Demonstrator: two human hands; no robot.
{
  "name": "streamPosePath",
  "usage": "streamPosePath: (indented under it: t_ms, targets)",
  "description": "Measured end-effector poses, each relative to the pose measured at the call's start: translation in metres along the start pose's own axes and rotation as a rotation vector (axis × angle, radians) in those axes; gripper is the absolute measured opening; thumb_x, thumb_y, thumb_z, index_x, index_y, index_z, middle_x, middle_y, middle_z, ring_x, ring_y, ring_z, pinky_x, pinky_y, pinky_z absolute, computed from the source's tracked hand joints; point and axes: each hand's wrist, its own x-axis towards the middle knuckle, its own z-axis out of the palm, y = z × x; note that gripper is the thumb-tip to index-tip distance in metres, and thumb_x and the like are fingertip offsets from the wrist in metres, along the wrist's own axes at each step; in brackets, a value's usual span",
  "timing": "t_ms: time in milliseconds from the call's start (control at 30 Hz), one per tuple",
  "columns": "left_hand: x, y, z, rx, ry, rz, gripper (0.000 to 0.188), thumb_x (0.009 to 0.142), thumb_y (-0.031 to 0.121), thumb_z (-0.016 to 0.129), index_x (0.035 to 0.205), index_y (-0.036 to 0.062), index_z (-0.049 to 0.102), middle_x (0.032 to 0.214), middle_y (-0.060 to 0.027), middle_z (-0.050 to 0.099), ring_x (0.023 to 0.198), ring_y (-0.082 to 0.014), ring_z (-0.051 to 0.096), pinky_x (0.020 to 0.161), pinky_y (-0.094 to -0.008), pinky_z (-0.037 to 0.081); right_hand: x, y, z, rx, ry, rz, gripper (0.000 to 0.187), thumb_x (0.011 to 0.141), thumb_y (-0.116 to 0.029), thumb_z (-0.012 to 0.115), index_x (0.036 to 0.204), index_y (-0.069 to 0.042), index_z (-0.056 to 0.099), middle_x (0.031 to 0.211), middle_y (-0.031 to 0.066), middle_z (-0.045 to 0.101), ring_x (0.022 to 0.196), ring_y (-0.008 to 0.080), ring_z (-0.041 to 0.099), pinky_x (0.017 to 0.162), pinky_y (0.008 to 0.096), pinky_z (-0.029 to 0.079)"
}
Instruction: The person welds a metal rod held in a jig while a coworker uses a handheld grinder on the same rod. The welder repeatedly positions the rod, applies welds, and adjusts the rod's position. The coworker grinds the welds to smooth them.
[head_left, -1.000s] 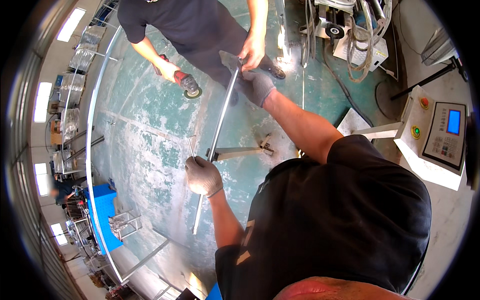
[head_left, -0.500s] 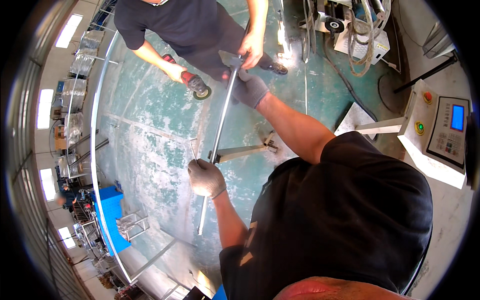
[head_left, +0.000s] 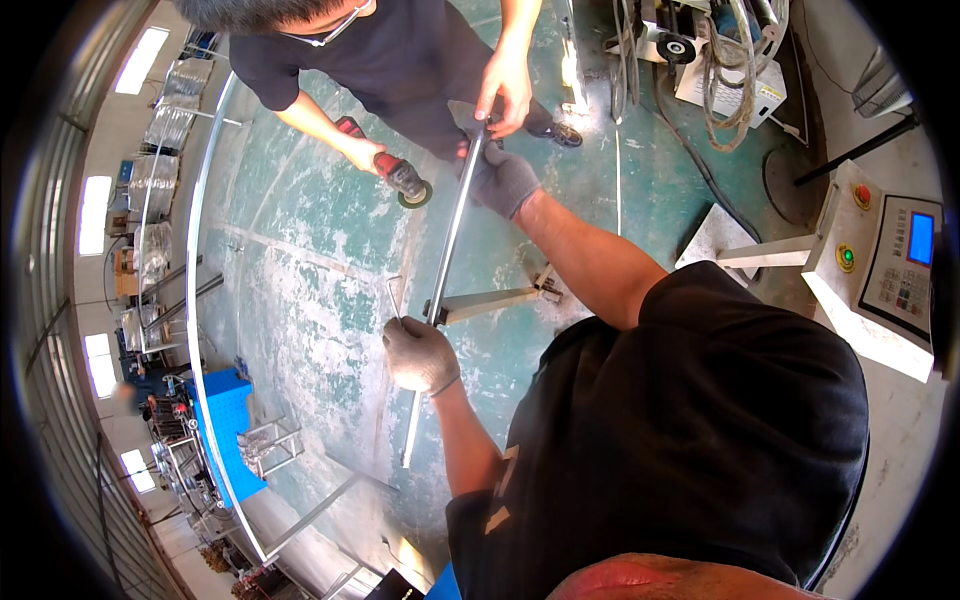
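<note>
A long silver metal bar [head_left: 455, 235] runs away from me at a slant, over a pale support arm [head_left: 490, 303] with a small black fitting where they meet. My left hand [head_left: 420, 357], in a grey knit glove, is closed on a thin L-shaped rod like a hex key [head_left: 396, 297]. That hand lies over the bar, whose near end shows below it. At the bar's far end, my gloved right hand [head_left: 503, 183] is wrapped round the bar. Its fingertips are partly hidden. A co-worker's bare hand [head_left: 507, 90] touches the same end from above.
The co-worker's other hand holds a red and black angle grinder [head_left: 403, 180] left of the bar. A control panel [head_left: 897, 262] with buttons stands at right. Cables and a white machine [head_left: 735, 95] are at far right. A long curved rail [head_left: 193, 290] and a blue bench [head_left: 228, 430] lie left.
The co-worker's head has come further into view, and the grinder has shifted slightly right. My hands keep their holds; the whole scene has moved a little in the picture.
</note>
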Motion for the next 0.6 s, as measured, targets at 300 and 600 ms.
streamPosePath:
  t_ms: [300,600]
  targets:
    - [0.0,0.001,0.0,0.025,0.009,-0.005,0.016,0.105,0.019,0.067,0.106,0.0069,0.076,0.095,-0.0152,0.078,0.077,-0.0403,0.077,0.064,-0.0532,0.061,0.004,-0.011,-0.004,-0.006,0.062,0.05,0.04,0.123,-0.024,0.041,0.141,0.006,0.061,0.124,0.0218,0.075,0.116,0.037,0.075,0.106,0.054,0.063]
    - [0.0,0.0,0.001,-0.003,0.03,0.002,0.015,0.104,0.019,0.067,0.105,0.007,0.076,0.095,-0.0151,0.079,0.077,-0.0407,0.077,0.063,-0.0551,0.06,0.002,-0.012,-0.006,-0.078,0.059,0.037,0.038,0.123,-0.022,0.04,0.14,0.005,0.061,0.124,0.0211,0.075,0.115,0.0355,0.077,0.105,0.0532,0.065]
